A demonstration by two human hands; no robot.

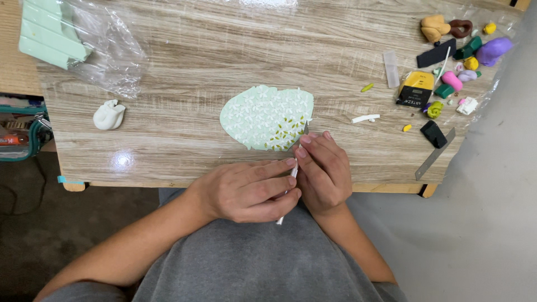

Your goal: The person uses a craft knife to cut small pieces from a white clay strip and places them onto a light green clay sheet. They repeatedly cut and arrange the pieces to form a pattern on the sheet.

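Both hands at table edge, left hand [246,193] fingers pinching white tool [291,179], right hand [324,170] curled beside, mint slab [263,114] just beyond

Two hands, the left hand [246,192] and right hand [323,170], share one thin white tool [292,173] at the table's [184,67] near edge. One mint clay slab [267,117] lies there, one white clay lump [109,115] by the left edge, one mint block [50,33] in the far left corner, one metal ruler [435,154] at the right edge.

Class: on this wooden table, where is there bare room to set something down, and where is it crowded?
Bare wood lies between the white clay lump and the mint clay slab, and between the slab and the plastic bag. The right end, with the coloured clay bits, is crowded.
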